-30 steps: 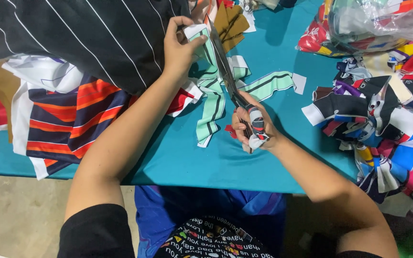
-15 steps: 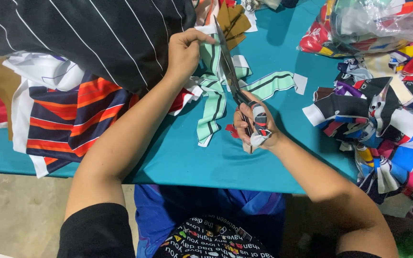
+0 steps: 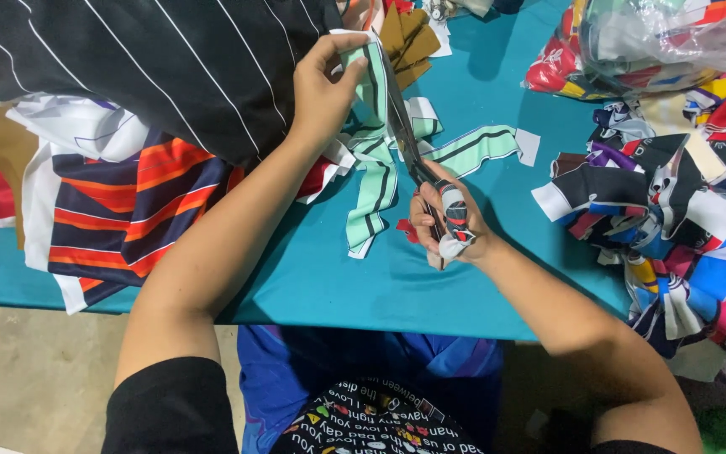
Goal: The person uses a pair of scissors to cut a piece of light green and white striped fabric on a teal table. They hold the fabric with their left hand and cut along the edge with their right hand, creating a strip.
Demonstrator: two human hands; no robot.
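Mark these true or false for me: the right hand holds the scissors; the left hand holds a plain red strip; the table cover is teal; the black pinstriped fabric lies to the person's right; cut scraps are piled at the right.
1. The right hand holds the scissors. True.
2. The left hand holds a plain red strip. False: it pinches a mint green striped strip.
3. The table cover is teal. True.
4. The black pinstriped fabric lies to the person's right. False: it lies on the left.
5. A pile of cut scraps lies at the right. True.

Single head-worn view, steeply downward, close over teal table (image 3: pixel 313 277).
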